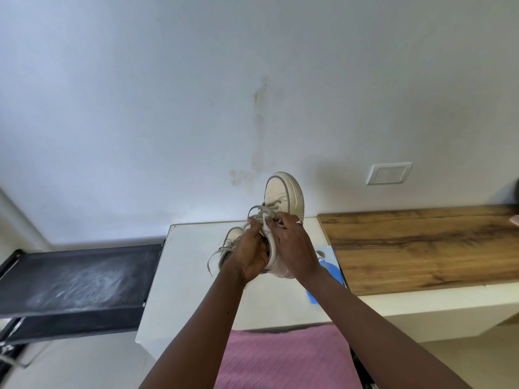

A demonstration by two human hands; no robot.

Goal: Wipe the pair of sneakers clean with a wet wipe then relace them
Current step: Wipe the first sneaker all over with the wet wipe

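**Q:** Where is the work piece, and why is it held like that?

**A:** Held sneaker (283, 192) stands toe-up, heel low over the white worktop (191, 262); I cannot tell whether the heel touches it. Tilting it this way turns the eyelet rows toward me. My left hand (251, 256) is clenched round its collar to steady it. My right hand (292, 242) pinches the lace (264, 211) just above the tongue. Judgement: relacing or tightening is under way on this shoe.

**Q:** And the other one?

**A:** Second sneaker (233, 237) lies just left of the held sneaker, partly behind my left hand, flat on the worktop. One lace end trails loose from it toward me, so I judge it unfinished and parked within reach.

**Q:** Counts?

**A:** Sneakers: two. Hands: two, both occupied. Blue packet (330, 269): one, just right of the held sneaker and below it, possibly the wipes; the label is unreadable. No wipe is visible in either hand.
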